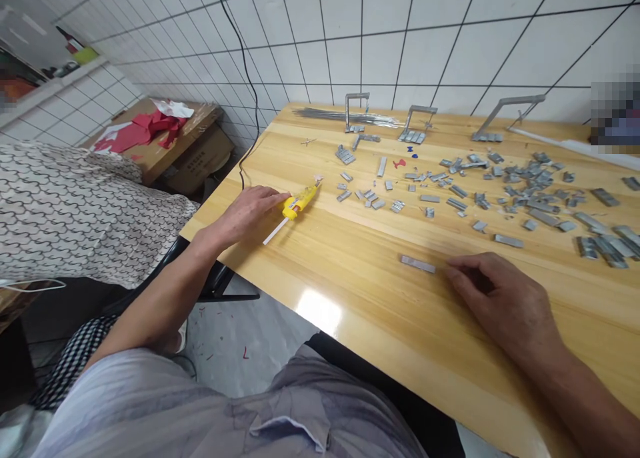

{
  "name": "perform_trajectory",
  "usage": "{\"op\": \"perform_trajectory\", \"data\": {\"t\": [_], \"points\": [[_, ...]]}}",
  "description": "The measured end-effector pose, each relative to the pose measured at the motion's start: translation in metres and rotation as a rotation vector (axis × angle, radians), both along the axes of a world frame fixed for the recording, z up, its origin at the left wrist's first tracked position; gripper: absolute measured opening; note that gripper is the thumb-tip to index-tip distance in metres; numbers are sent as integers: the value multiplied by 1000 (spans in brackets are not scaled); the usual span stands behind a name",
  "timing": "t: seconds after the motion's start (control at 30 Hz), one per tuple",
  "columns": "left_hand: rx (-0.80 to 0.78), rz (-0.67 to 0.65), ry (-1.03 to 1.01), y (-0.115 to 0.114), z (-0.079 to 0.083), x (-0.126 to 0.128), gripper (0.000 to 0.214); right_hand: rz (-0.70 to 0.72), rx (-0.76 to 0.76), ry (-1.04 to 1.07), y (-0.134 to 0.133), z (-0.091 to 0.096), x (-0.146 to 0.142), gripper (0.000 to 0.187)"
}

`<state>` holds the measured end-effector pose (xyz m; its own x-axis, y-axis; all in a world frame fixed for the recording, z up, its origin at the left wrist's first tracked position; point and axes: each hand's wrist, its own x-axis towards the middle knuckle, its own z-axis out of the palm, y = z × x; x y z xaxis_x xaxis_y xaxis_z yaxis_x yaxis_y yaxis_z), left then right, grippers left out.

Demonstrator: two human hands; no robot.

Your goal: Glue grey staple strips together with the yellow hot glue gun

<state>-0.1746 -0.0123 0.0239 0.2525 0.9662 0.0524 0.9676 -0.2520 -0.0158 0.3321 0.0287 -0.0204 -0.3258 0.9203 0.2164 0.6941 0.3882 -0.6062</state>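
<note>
My left hand (249, 213) rests at the table's left edge, its fingers curled onto the rear of a small yellow glue gun (299, 203) that lies on the wood with a white glue stick (275, 232) poking out behind. My right hand (503, 298) lies on the table near the front, fingers bent together, with the fingertips touching the right end of a flat grey metal strip (417, 264). Whether they pinch the strip is unclear.
The wooden table (360, 298) carries several loose grey metal clips (530, 191) to the right, thin metal rods (345, 117) and three bent metal brackets (505, 115) at the back. A black cable (243, 78) runs down the tiled wall. Cardboard boxes (165, 138) with red scraps stand at left.
</note>
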Motion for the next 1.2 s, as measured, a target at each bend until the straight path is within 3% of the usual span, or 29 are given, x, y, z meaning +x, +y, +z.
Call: {"op": "perform_trajectory", "data": {"t": [0.6, 0.93, 1.2], "points": [[-49, -27, 12, 9, 5, 4, 52, 17, 35, 2, -1, 1, -2, 29], [26, -24, -23, 10, 12, -1, 48, 19, 34, -2, 0, -3, 1, 28], [-20, -14, 9, 17, 9, -6, 50, 7, 9, 11, 0, 0, 0, 29]]}}
